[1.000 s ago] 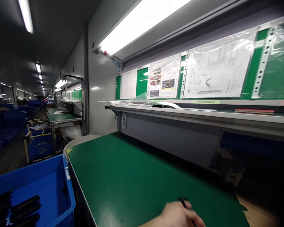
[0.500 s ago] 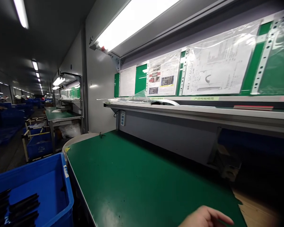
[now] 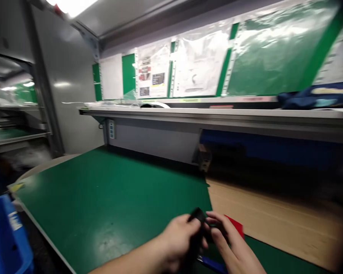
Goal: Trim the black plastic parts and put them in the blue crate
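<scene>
Holds a blurred black part (image 3: 198, 214) in the left hand (image 3: 177, 235), with its upper end exposed, just beside the right hand (image 3: 232, 243)

Your left hand (image 3: 178, 236) covers much of the black part (image 3: 198, 215) — too blurred to make out its shape — and you can't tell whether your right hand (image 3: 231, 243) grips it or merely touches it. That hand also hides some of the red object (image 3: 236, 225). The bottom edge cuts off your left forearm (image 3: 137, 255); the left edge crops your blue bin (image 3: 17, 236). Print on the papers (image 3: 200, 64) is unreadable.
</scene>
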A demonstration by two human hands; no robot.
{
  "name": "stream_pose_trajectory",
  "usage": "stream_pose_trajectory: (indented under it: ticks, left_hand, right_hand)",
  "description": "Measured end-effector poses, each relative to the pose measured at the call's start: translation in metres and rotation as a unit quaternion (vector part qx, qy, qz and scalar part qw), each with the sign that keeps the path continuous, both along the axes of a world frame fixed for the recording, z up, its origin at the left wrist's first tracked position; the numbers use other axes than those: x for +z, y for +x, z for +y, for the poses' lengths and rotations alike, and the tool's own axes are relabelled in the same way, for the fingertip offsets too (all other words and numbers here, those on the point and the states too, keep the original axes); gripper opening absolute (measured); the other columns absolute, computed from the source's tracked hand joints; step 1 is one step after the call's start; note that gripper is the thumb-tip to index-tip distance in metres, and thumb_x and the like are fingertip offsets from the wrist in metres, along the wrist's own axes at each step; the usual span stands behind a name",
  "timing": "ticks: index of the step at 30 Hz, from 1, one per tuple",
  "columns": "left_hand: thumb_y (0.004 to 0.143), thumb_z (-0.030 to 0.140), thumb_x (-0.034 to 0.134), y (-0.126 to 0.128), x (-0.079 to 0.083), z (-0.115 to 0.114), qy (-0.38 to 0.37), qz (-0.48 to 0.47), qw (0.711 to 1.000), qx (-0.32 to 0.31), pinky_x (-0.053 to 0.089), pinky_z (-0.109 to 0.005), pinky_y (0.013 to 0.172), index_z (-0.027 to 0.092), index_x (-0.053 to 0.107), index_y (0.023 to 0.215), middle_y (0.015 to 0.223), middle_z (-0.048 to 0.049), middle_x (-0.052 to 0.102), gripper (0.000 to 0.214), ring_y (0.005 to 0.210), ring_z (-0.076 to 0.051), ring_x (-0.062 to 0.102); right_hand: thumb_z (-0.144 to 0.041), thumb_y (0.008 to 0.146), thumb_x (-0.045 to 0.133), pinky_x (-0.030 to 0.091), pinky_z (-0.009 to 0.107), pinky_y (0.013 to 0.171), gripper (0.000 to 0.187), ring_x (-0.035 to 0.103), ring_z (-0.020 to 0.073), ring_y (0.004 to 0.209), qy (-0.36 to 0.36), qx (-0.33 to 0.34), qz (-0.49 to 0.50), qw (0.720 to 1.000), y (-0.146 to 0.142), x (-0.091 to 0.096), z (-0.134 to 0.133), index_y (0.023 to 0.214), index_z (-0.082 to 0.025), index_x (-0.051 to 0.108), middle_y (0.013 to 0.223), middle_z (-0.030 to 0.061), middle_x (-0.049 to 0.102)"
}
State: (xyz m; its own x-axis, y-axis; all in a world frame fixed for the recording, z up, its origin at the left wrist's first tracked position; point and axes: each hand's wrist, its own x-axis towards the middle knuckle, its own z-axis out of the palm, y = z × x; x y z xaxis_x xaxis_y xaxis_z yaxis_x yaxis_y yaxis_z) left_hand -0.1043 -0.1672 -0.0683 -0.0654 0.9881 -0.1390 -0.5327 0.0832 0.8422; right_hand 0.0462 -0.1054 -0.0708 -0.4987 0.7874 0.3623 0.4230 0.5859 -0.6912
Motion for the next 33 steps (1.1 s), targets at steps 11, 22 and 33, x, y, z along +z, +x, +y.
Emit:
stream_pose_trajectory:
  ticks: [11,22,33]
  left_hand:
    - [0.089,0.042,0.048,-0.018,0.015,0.0,-0.04,-0.094,0.995,0.018,0.052,-0.041,0.072,0.024,0.051,0.119,0.112,-0.0089,0.054,0.036,0.091,-0.022,0.059]
    - [0.083,0.055,0.049,0.001,0.011,-0.01,-0.02,0.149,0.97,-0.191,0.033,-0.02,0.047,0.012,0.059,0.078,0.077,-0.0047,0.061,0.045,0.046,-0.007,0.051]
    - [0.086,0.051,0.046,0.002,0.023,-0.019,-0.058,0.265,0.918,-0.288,0.03,-0.019,0.047,0.014,0.064,0.082,0.07,-0.0003,0.057,0.042,0.047,-0.007,0.049]
  right_hand:
    - [-0.01,0.076,0.055,0.048,0.027,0.07,0.017,0.061,0.0184,0.079,0.014,0.108,-0.273,0.956,0.037,0.013,-0.005,0.082,-0.025,0.057,0.089,-0.0013,0.063]
    - [-0.043,0.097,0.038,0.05,0.031,0.088,0.033,0.059,0.0206,0.104,-0.053,0.072,-0.032,0.995,0.057,0.018,0.001,0.124,-0.027,0.049,0.117,0.0069,0.06]
    - [-0.061,0.092,0.038,0.043,0.034,0.072,0.044,0.054,0.0223,0.084,0.221,0.078,-0.185,0.954,0.058,0.016,-0.009,0.11,-0.025,0.056,0.097,0.0066,0.059]
